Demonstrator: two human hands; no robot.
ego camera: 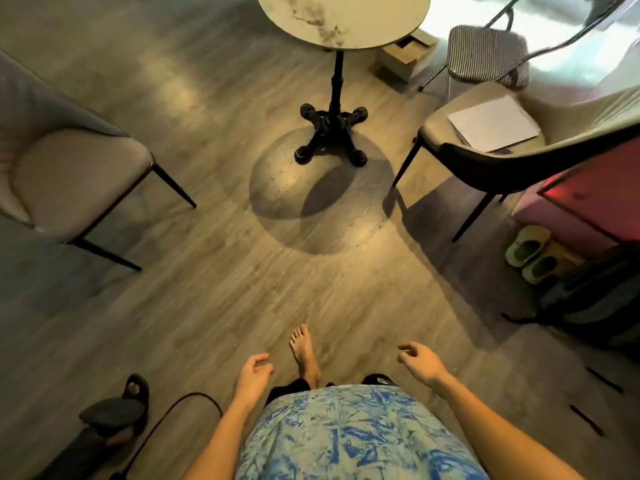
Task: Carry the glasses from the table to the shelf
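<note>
A round marble-topped table (346, 26) on a black pedestal base stands ahead at the top of the view. Only part of its top shows, and no glasses are visible on that part. No shelf is in view. My left hand (254, 374) hangs low in front of my body, fingers loosely curled and apart, holding nothing. My right hand (420, 363) is at the same height to the right, fingers spread, also holding nothing. Both hands are far short of the table. One bare foot (304, 351) is stepping forward on the wooden floor.
A grey padded chair (69, 178) stands at left. A dark-backed chair (485, 147) with papers (493, 123) on its seat stands at right, a folding chair (485, 53) behind it. Green slippers (530, 254) lie by a pink cabinet (581, 202). Another person's sandalled foot (121, 407) and a black cable (173, 410) are at bottom left.
</note>
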